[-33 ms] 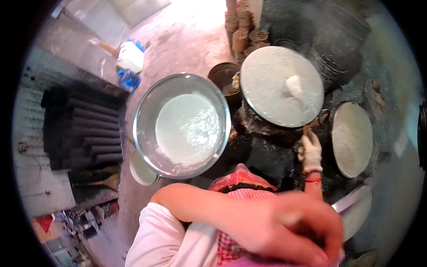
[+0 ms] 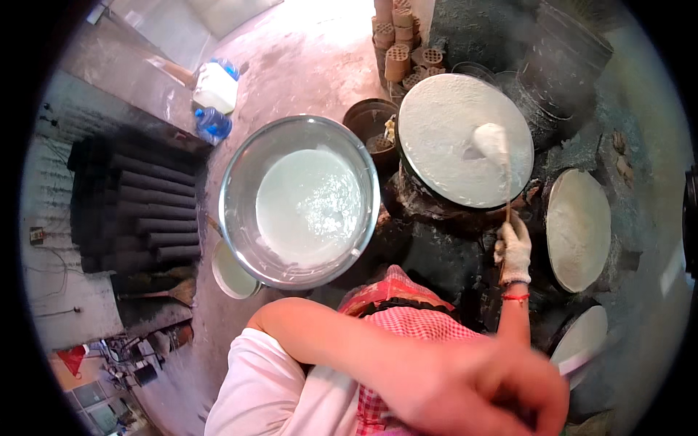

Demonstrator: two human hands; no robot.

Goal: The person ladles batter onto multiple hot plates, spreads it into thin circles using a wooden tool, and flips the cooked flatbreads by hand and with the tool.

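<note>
My right hand [image 2: 514, 251], in a white knitted glove, is closed around the thin stick handle of a ladle [image 2: 490, 138]. The ladle's head is coated white and rests on a round griddle [image 2: 443, 171], whose top is covered with a pale batter layer. Bent across my front, my left hand [image 2: 483, 381] is bare, with curled fingers smeared by motion. A pale flat blade [image 2: 582, 361] sticks out past it, seemingly held in it, over the edge of a lower right griddle [image 2: 587, 330]. Another coated griddle [image 2: 578, 232] lies right of my gloved hand.
A large metal basin [image 2: 243, 251] of white batter stands left of the griddle, beside a rusty bucket [image 2: 363, 116] and a small white tub [image 2: 236, 275]. Dark cylinders [image 2: 156, 211] are stacked at left. Perforated briquettes [image 2: 398, 62] and a dark drum [image 2: 571, 54] stand at the back.
My left hand and the pale blade have shifted down and to the right. The ladle's head has slid slightly right on the griddle, still gripped by my right hand.
</note>
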